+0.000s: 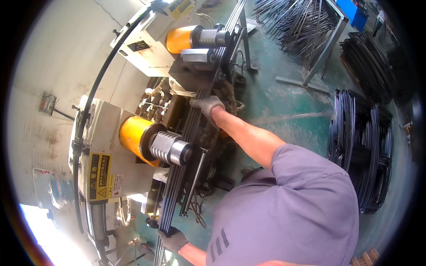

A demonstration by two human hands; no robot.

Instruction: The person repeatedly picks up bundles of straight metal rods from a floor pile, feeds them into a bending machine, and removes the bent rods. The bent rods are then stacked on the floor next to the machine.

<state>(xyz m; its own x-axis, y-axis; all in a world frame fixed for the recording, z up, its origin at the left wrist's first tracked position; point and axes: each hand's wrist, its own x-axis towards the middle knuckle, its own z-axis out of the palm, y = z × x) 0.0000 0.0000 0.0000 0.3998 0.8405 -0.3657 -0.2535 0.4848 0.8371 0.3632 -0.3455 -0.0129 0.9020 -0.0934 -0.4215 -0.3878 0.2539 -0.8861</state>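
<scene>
A flat bundle of long thin metal rods (172, 195) runs lengthwise past the machine, from the lower edge up to the top of the view. My right hand (207, 106), in a grey work glove, grips the rods between the two machine heads. Lower down, my left hand (174, 240), gloved too, is closed around the same bundle near its bottom end; part of its fingers is hidden. Between my hands a grooved steel roller (165, 146) on a yellow cylinder (136, 135) reaches out over the rods. Another yellow cylinder (181, 40) with a ribbed roller stands farther up.
Cream machine housings (106, 137) with warning labels stand along the left. A slim metal bar (194, 181) rises beside the rods. Loose rods (295, 31) lie heaped on a metal stand (326, 48) at top right. Stacks of dark bent frames (355, 150) rest on the green floor (275, 99).
</scene>
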